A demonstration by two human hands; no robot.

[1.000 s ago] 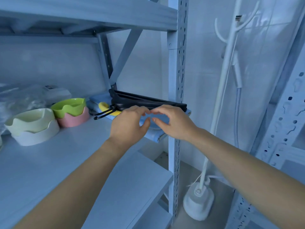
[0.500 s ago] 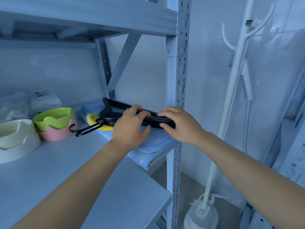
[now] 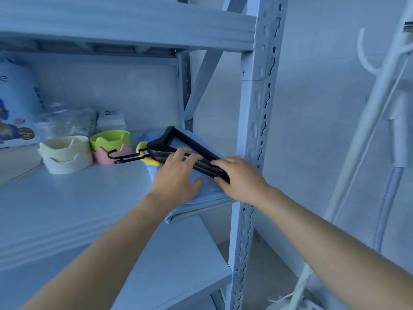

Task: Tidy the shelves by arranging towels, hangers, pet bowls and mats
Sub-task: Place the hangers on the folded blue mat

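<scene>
A stack of black hangers (image 3: pixel 178 144) lies flat on a folded blue towel (image 3: pixel 201 193) at the right end of the shelf (image 3: pixel 67 209), hooks pointing left. My left hand (image 3: pixel 176 177) rests on the hangers' near bar with fingers laid over it. My right hand (image 3: pixel 239 177) grips the hangers' right end, thumb under and fingers over. A yellow object (image 3: pixel 143 153) peeks out beneath the hangers. Left of it stand a green bowl on a pink one (image 3: pixel 110 144) and a stacked cream and white bowl (image 3: pixel 66 154).
The shelf's perforated upright post (image 3: pixel 257 130) stands right beside my right hand. Plastic-wrapped packs (image 3: pixel 67 121) and a printed bag (image 3: pixel 15 113) sit at the back left. A white coat stand (image 3: pixel 380 113) is on the right, beyond the shelving.
The hangers went from held above the towel to lying flat on it. Both hands followed them down. The view swung left and closer.
</scene>
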